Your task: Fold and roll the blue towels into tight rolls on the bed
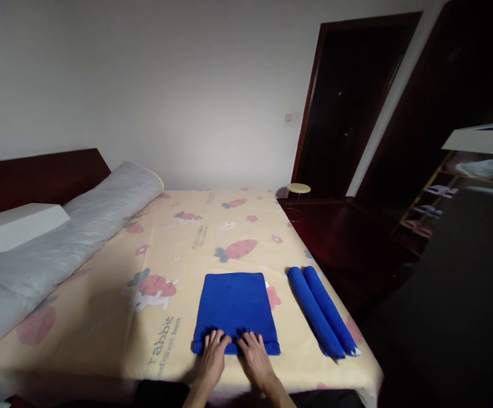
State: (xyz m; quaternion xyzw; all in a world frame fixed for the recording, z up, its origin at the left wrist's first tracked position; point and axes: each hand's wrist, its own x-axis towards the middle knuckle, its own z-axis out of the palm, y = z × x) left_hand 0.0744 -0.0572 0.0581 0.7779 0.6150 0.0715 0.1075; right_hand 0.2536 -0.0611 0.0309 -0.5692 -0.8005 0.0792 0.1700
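Observation:
A blue cloth [237, 303] lies flat on the patterned bed sheet [187, 238], its near edge turned over in a narrow fold. On the left part of that fold rests my left hand [215, 351], its fingers curled on the fabric. My right hand [253, 352] presses the same edge a little to the right, fingers also bent against the cloth. To the right, two rolled blue cloths [314, 311] lie side by side near the bed's edge; neither hand touches them.
A grey rolled bundle [76, 238] lies along the bed's left side, with a white box [21, 224] by it. Beyond the bed stand a round stool [298, 188] and, at right, a shelf rack [431, 209]. The bed's right edge drops to dark floor.

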